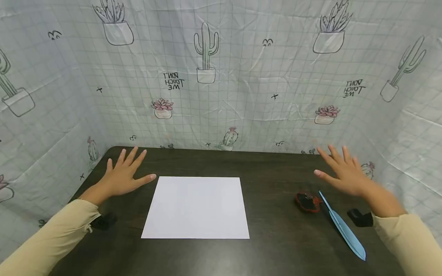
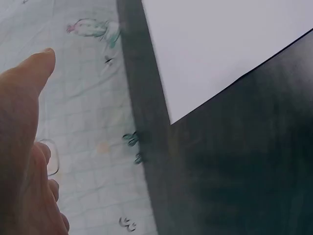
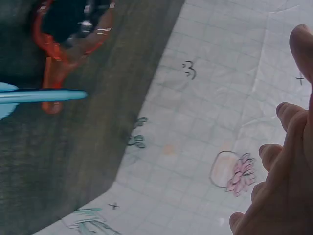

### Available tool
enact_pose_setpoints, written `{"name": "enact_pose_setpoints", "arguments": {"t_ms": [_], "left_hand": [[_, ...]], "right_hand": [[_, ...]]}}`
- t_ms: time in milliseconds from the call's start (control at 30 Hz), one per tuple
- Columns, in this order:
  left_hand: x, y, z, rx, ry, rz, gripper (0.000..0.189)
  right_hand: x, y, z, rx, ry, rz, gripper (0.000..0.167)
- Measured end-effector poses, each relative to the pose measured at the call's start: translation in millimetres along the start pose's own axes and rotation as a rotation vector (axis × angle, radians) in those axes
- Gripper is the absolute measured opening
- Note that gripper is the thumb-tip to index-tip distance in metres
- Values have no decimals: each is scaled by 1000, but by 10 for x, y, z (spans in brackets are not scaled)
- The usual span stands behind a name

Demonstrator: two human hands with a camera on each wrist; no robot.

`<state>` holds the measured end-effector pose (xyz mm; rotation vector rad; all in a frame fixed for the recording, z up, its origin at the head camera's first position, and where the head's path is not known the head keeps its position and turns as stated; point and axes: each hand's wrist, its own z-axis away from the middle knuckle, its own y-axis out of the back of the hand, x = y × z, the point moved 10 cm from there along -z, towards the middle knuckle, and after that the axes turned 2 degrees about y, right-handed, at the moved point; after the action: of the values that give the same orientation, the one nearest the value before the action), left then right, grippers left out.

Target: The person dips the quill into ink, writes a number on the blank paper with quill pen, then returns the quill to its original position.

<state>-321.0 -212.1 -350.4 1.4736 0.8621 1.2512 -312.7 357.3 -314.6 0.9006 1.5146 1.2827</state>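
Observation:
My left hand (image 1: 121, 178) is held over the left side of the dark table, fingers spread and nothing in them. Its thumb reaches close to the upper left corner of a blank white sheet of paper (image 1: 196, 209). On the right, my right hand (image 1: 347, 177) is also spread and holds nothing. Nearest to it lies a light blue, feather-shaped pen (image 1: 347, 232), slanting toward the front right. The pen's narrow tip (image 3: 73, 94) overlaps the stubby handle of a small red, see-through dish (image 1: 308, 202) with a dark, shiny middle.
The dark wooden table (image 1: 276, 249) ends at the back against a white checked cloth (image 1: 241, 107) printed with cacti, which also hangs along both sides. A black wrist strap piece (image 1: 360, 217) shows at the right cuff, another (image 1: 103, 221) at the left.

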Motion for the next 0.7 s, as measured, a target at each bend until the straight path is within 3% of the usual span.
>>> {"name": "enact_pose_setpoints", "arguments": {"t_ms": [300, 567, 700], "left_hand": [[97, -390, 48, -12, -62, 41, 94], [139, -817, 111, -95, -105, 87, 94], [161, -948, 150, -134, -130, 112, 94]], "right_hand": [[180, -276, 189, -7, -9, -40, 77], [322, -610, 410, 14, -31, -101, 75], [373, -759, 500, 8, -54, -140, 76]]}}
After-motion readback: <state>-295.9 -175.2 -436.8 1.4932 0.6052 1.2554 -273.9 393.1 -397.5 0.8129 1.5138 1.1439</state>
